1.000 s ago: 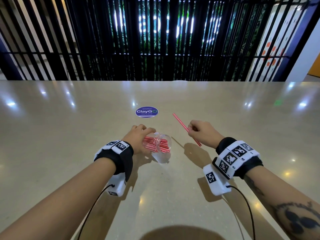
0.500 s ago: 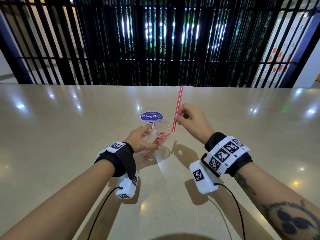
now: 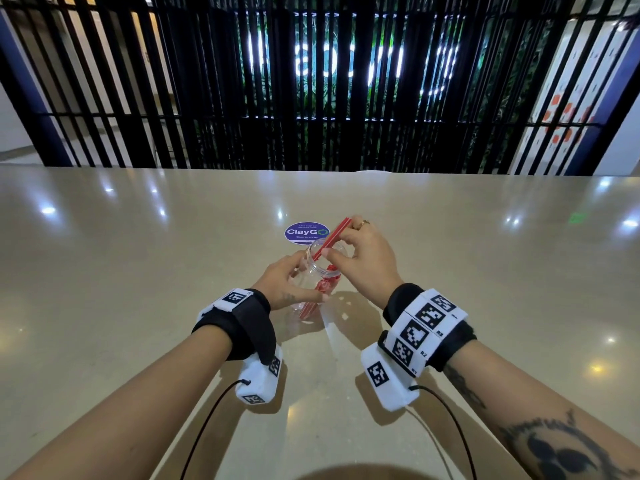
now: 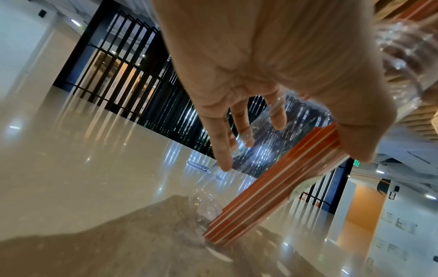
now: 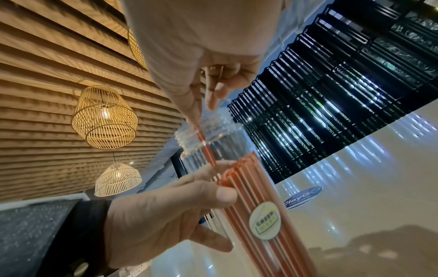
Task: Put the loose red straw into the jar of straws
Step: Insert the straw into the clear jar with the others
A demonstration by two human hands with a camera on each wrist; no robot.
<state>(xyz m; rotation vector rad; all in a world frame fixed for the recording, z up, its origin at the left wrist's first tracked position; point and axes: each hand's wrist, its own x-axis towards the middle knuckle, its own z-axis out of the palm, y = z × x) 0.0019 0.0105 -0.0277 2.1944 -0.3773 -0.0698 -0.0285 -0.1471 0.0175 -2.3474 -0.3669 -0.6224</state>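
A clear plastic jar [image 3: 309,271] stands tilted on the table, its mouth facing up and away, with a bundle of red straws [image 3: 323,289] inside. My left hand [image 3: 294,284] grips the jar's side; in the left wrist view its fingers [image 4: 220,150] wrap the clear wall beside the bundle [image 4: 272,187]. My right hand [image 3: 341,251] pinches the loose red straw [image 3: 333,237] just above the jar mouth. The straw slants, and its lower end [image 5: 208,150] is inside the jar mouth [image 5: 213,127], above the bundle [image 5: 255,206].
A round blue ClayGo sticker [image 3: 306,232] lies on the glossy beige table [image 3: 138,271] just beyond the jar. A black slatted fence [image 3: 311,98] runs along the table's far edge. Both wrists carry white tagged camera units with cables.
The jar went from lying on its side to tilted upright in my left hand. My right hand carried the straw leftward over the jar and lowered its end into the mouth.
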